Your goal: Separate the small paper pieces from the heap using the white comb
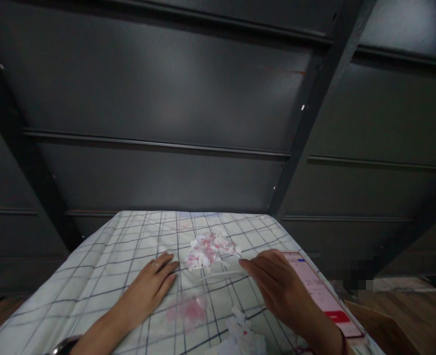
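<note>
My left hand (149,281) lies on the checked white cloth, fingers stretched out and slightly bent, with a ring on one finger and nothing in it. To its right is a heap of torn white and pink-stained paper bits (210,249). My right hand (279,283) is at the heap's right side, its fingers pressed together by a pale scrap; what they hold, if anything, is too small to make out. Something clear, like thin plastic, seems to lie below the heap. Nearer me, a pinkish patch (193,311) shows between my hands.
More white paper scraps (243,333) are at the near edge. A phone (323,293) with a lit pink screen rests along the right side, partly behind my right hand. The cloth-covered table (107,261) stands against dark metal panels (166,93).
</note>
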